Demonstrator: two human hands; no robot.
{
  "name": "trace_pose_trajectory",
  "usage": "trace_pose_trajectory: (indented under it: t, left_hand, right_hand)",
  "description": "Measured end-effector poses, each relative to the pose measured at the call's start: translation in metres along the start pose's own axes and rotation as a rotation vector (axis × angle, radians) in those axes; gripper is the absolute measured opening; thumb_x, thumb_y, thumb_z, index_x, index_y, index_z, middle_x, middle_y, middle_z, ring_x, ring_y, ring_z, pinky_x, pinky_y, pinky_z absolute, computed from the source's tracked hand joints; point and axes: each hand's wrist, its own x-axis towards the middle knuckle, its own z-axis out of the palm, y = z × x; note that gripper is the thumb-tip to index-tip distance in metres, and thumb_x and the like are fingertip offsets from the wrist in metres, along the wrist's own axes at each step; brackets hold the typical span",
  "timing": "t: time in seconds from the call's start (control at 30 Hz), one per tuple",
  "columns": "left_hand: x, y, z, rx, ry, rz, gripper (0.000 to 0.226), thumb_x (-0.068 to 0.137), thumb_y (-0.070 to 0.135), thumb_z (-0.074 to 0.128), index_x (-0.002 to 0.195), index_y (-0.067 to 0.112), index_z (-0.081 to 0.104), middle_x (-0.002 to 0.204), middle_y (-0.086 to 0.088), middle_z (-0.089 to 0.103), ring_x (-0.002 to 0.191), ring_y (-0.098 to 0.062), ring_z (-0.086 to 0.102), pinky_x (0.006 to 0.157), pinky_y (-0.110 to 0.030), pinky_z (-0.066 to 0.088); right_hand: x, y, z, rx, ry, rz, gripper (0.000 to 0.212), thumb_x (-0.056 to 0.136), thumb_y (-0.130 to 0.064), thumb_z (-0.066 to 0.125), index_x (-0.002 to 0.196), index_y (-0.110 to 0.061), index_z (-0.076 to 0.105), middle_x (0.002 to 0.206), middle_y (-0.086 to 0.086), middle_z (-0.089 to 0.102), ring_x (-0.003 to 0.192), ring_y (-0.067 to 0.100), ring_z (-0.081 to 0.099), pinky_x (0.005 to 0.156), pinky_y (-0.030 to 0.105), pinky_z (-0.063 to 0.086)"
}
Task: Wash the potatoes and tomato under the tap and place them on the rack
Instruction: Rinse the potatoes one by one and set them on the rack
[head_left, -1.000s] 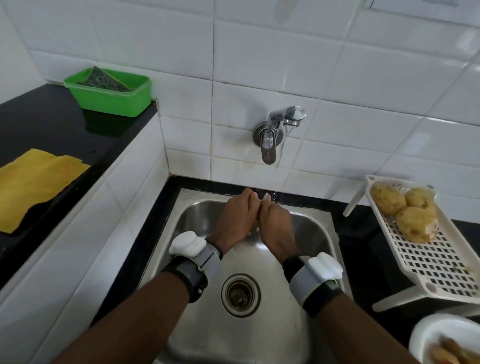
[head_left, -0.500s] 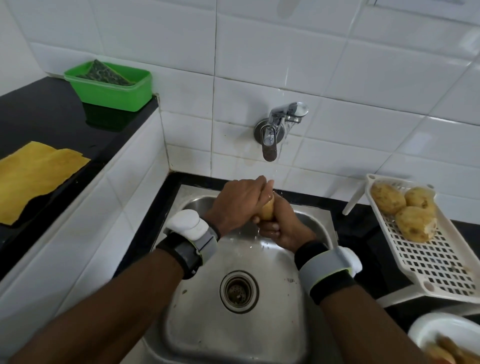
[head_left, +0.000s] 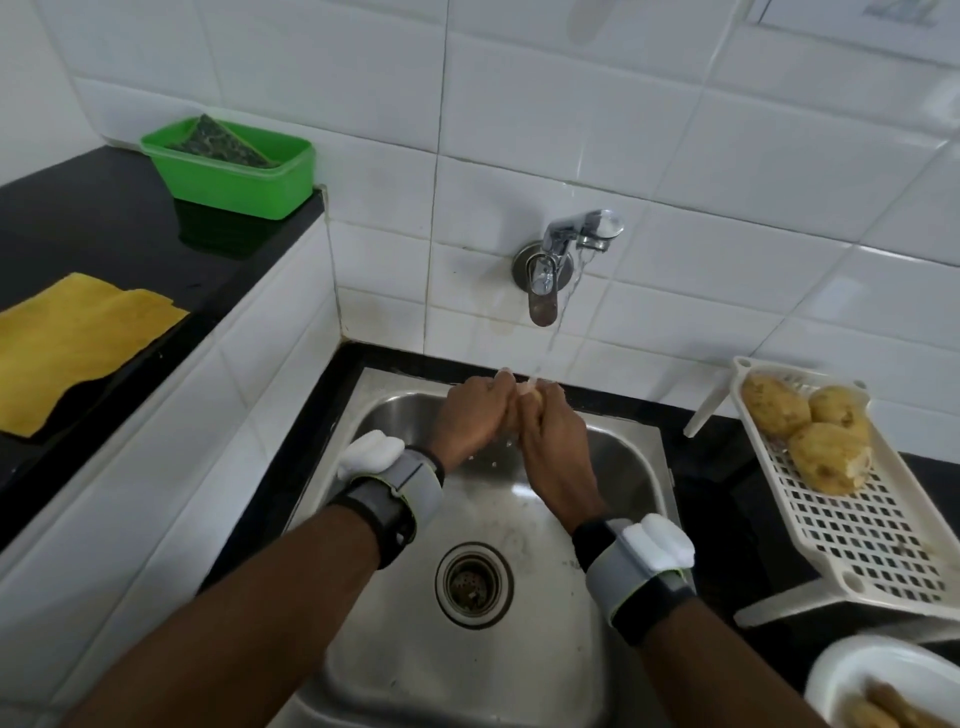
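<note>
The potato (head_left: 531, 399) is cupped between the two hands, right under the fingertips and almost wholly covered; only a pale sliver shows where the knuckles meet, so its long axis cannot be told. The left hand (head_left: 475, 418) wraps it from the left and the right hand (head_left: 555, 447) from the right, the fingers of both curled and pressed close around it, not spread. Just above the fingertips a thin stream of water (head_left: 556, 322) falls from the tap (head_left: 543, 291) onto the join of the hands; below the palms lies the steel sink (head_left: 618, 467), drain nearer the wrists. The step in hand looks like the rinse of this potato. The relation that matters next is sideways: the rack (head_left: 883, 545) stands well apart to the right of the fingers, past the sink's edge, so the right hand is the nearer one and would likely carry the potato across while the left lets go. Three potatoes (head_left: 828, 457) already sit at the rack's far end, leaving the near grid bare; setting down there avoids knocking them. Nearer the right wrist a white bowl (head_left: 857, 675) holds brownish pieces too blurred to name; no tomato shows.
</note>
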Motion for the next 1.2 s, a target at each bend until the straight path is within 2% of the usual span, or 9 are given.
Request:
trace_pose_trajectory:
  t: [0.1,0.23,0.37,0.47,0.57,0.7,0.9,1.07,1.2]
  left_hand:
    - [-0.004,-0.004,0.008,0.101,0.079,0.104,0.042,0.104,0.033,0.029,0.077,0.013,0.053,0.072,-0.002,0.058,0.076,-0.024,0.057,0.069,-0.031,0.036]
    - [-0.007,-0.012,0.007,0.346,0.198,0.344,0.039,0.104,0.038,0.03,0.081,0.016,0.052,0.068,0.002,0.054,0.063,-0.015,0.05,0.064,-0.029,0.035]
    - [-0.007,-0.014,-0.003,0.378,0.213,0.606,0.045,0.1,0.045,0.024,0.091,0.016,0.057,0.073,0.003,0.062,0.064,-0.013,0.056,0.063,-0.03,0.043]
    - [-0.006,-0.012,0.0,0.242,0.117,0.459,0.03,0.104,0.035,0.029,0.091,0.017,0.049,0.073,0.004,0.055,0.064,-0.01,0.052,0.062,-0.027,0.038]
    - [-0.004,0.0,0.004,0.054,0.045,0.182,0.031,0.104,0.036,0.029,0.097,0.015,0.051,0.081,0.0,0.057,0.074,-0.012,0.058,0.063,-0.025,0.041]
    - [0.0,0.008,-0.001,-0.101,0.02,0.008,0.045,0.104,0.043,0.029,0.083,0.015,0.058,0.075,-0.003,0.058,0.068,-0.017,0.057,0.06,-0.031,0.046]
    - [-0.001,-0.003,0.006,0.189,0.103,0.226,0.049,0.104,0.041,0.027,0.097,0.006,0.061,0.088,-0.01,0.065,0.086,-0.027,0.062,0.073,-0.033,0.04]
    - [-0.007,-0.004,0.003,0.407,0.187,0.548,0.039,0.104,0.039,0.029,0.099,0.011,0.055,0.071,0.001,0.059,0.063,-0.015,0.055,0.062,-0.026,0.038]
    - [-0.008,-0.002,0.003,0.251,0.157,0.437,0.032,0.105,0.038,0.03,0.094,0.016,0.051,0.068,0.005,0.055,0.059,-0.007,0.053,0.055,-0.022,0.035]
  right_hand:
    - [0.011,0.002,-0.003,0.12,-0.029,0.174,0.047,0.098,-0.044,0.031,0.07,-0.012,0.052,0.063,0.005,0.058,0.06,0.024,0.057,0.06,0.042,0.046]
    - [0.019,-0.001,-0.015,0.43,-0.279,0.487,0.048,0.102,-0.038,0.027,0.08,-0.007,0.057,0.06,0.014,0.058,0.039,0.015,0.04,0.035,0.02,0.029]
    - [0.019,-0.003,-0.024,0.834,-0.548,0.704,0.053,0.102,-0.045,0.027,0.079,-0.009,0.058,0.061,0.013,0.052,0.031,0.007,0.028,0.029,0.012,0.018]
    - [0.019,-0.006,-0.017,0.505,-0.345,0.534,0.045,0.103,-0.036,0.027,0.082,-0.009,0.056,0.069,0.016,0.057,0.04,0.01,0.041,0.035,0.021,0.033]
    - [0.011,-0.003,-0.003,-0.003,-0.103,0.177,0.044,0.104,-0.034,0.026,0.09,-0.005,0.055,0.088,0.016,0.062,0.073,0.02,0.055,0.069,0.037,0.046]
    - [-0.002,-0.007,0.001,0.067,0.028,-0.012,0.033,0.105,-0.034,0.034,0.105,-0.012,0.058,0.097,-0.002,0.059,0.092,0.014,0.053,0.081,0.027,0.04]
    - [0.003,-0.009,-0.006,0.209,-0.044,0.196,0.051,0.106,-0.038,0.027,0.08,-0.009,0.06,0.063,0.007,0.062,0.054,0.02,0.057,0.053,0.035,0.047]
    - [0.015,-0.003,-0.023,0.675,-0.409,0.56,0.057,0.104,-0.046,0.022,0.083,-0.008,0.06,0.061,0.015,0.059,0.034,0.011,0.033,0.031,0.015,0.022]
    - [0.016,-0.007,-0.021,0.585,-0.352,0.54,0.057,0.103,-0.049,0.025,0.081,-0.01,0.06,0.063,0.014,0.06,0.038,0.012,0.037,0.034,0.019,0.028]
